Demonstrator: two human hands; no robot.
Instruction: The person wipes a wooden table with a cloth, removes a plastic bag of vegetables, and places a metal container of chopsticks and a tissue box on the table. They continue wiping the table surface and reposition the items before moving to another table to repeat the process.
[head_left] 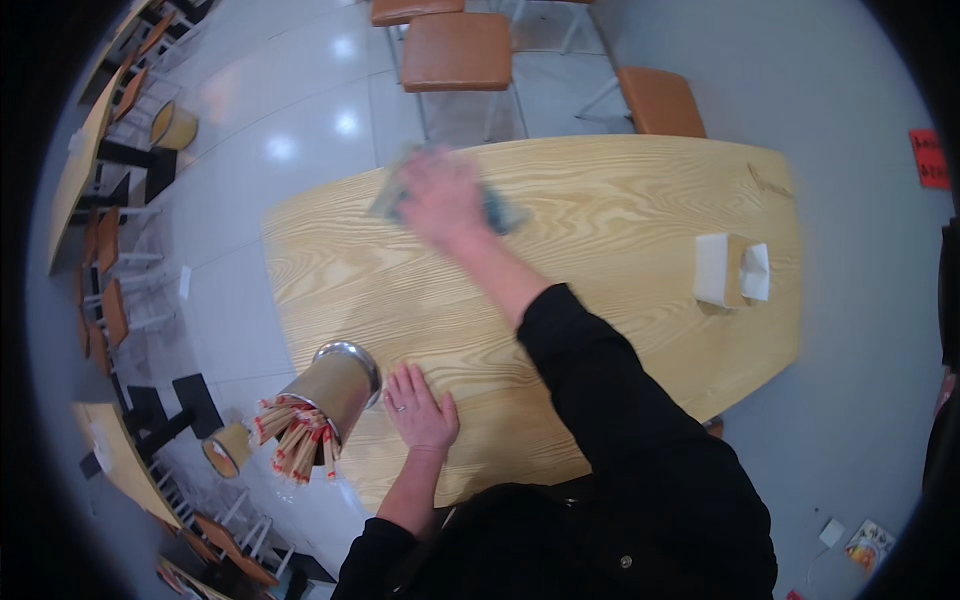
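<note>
Top middle, the blurry right hand covers a cloth on the table; I can't tell its grip. The left hand lies flat, lower middle. Wiping seems started, not finished.

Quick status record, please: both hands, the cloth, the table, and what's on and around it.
Left hand: palm down on table, beside canister
Right hand: on cloth, blurred
Cloth: greyish-green, near table's far edge
Table: light wood grain
Canister: metallic, left side, holding red-marked sticks
Box: right side, white paper showing
Chairs: brown seats, beyond far edge
</note>
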